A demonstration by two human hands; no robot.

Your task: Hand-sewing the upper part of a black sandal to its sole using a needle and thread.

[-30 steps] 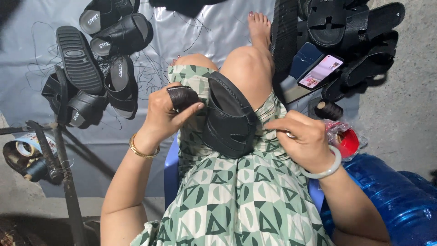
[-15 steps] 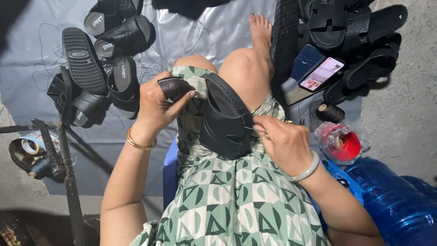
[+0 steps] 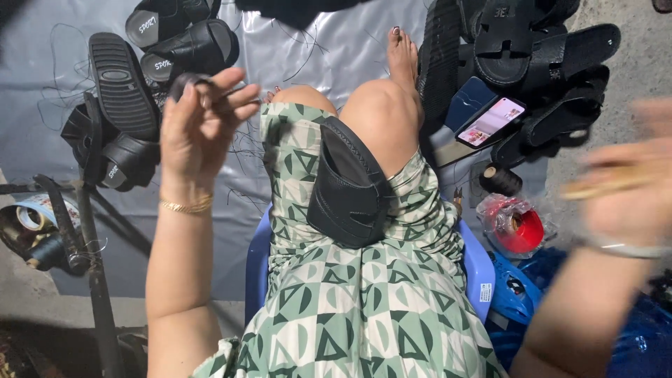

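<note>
Here, the left hand is raised, fingers pinching a dark strap piece; I'd keep the thread taut and that pinch firm. 1 black sandal rests on the lap. The right hand is blurred, its grip impossible to tell. Grey sheeting covers the floor, strewn with sandals.

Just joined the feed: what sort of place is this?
Probably an informal sandal-making spot on the ground: black sandals heaped on a grey sheet, a thread spool, and a sandal upper on the person's lap.
</note>
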